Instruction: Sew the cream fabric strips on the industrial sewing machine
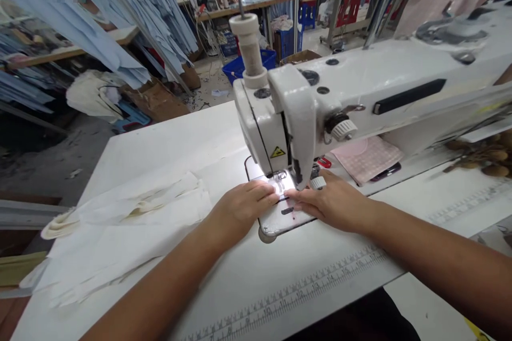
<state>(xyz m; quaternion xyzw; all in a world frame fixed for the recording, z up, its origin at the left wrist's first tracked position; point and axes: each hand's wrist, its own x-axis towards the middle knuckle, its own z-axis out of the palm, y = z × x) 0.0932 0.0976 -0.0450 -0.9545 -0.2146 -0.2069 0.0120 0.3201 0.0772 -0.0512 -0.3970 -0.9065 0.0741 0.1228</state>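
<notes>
A white sewing machine (296, 112) stands over the table, its lamp lighting the needle area brightly. Under its presser foot lies a small white piece of fabric (281, 185), partly lost in the glare. My left hand (242, 208) presses its fingertips together on the fabric's left side. From the right, my right hand (336, 202) reaches in beside the needle, fingers close together, its fingertips at the fabric's near right edge. Both hands rest low by the metal needle plate (276, 224). White cut fabric pieces (136, 229) lie in a loose pile left of my left forearm.
A folded pink checked cloth (370, 157) lies under the machine arm, on a dark flat object. A printed ruler (300, 295) runs along the front of the table (192, 128). Light blue garments (156, 5) hang beyond, near a blue basket (236, 68) on the floor. Other people sit farther back.
</notes>
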